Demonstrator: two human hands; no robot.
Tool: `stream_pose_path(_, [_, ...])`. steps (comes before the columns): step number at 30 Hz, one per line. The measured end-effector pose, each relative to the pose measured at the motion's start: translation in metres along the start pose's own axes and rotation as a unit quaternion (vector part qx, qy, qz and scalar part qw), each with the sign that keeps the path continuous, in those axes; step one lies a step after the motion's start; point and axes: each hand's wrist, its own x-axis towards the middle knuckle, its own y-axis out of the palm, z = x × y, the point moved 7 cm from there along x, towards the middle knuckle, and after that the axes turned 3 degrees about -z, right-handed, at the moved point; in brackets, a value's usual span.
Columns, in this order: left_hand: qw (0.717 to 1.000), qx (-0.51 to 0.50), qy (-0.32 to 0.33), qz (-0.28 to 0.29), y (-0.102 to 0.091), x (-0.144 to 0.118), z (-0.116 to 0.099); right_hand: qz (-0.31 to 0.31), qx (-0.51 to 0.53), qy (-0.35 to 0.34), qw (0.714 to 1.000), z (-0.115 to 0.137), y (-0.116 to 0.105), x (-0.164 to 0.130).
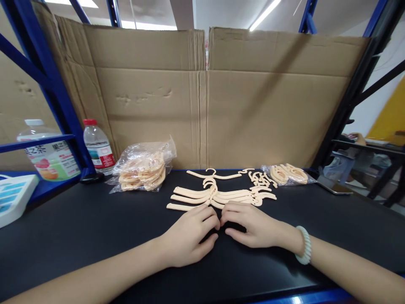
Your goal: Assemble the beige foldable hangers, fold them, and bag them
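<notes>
Looks like I'm straightening the hangers (228,195) remotely
Left hand (193,234) and right hand (249,226) half-curled, can't tell if gripping. Next probably needs a light touch.

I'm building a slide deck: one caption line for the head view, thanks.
Left hand and right hand close together before cream hangers on a black table.

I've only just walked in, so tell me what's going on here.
A person's left hand and right hand nearly meet over the black table, at the near side of some cream hangers. Whether they hold anything is unclear. Small curved pieces lie to the right; two clear bags of parts sit farther back.
</notes>
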Motion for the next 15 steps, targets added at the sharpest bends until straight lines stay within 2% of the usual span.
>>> stream_pose_path(15, [0.998,0.019,0.050,-0.023,-0.0010,-0.0042,-0.0005,-0.026,0.037,-0.007,0.999,-0.0091,-0.0015,-0.0012])
